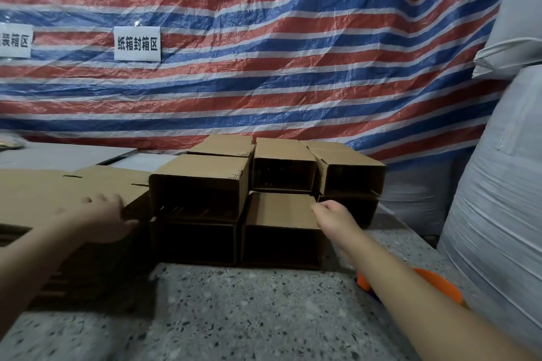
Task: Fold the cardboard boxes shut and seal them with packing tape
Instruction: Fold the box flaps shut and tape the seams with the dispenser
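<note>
Several brown cardboard boxes lie stacked on their sides on a speckled stone table, their open ends facing me. A stack of flat cardboard sits at the left. My left hand rests on the right edge of that flat stack, thumb at its side, beside the left boxes. My right hand hovers with loosely curled fingers at the top right corner of the lower right box; I cannot tell whether it touches. An orange tape dispenser lies partly hidden behind my right forearm.
A red, white and blue striped tarp with two paper signs hangs behind the table. Large white wrapped bundles stand at the right edge. A white sheet lies behind the flat cardboard.
</note>
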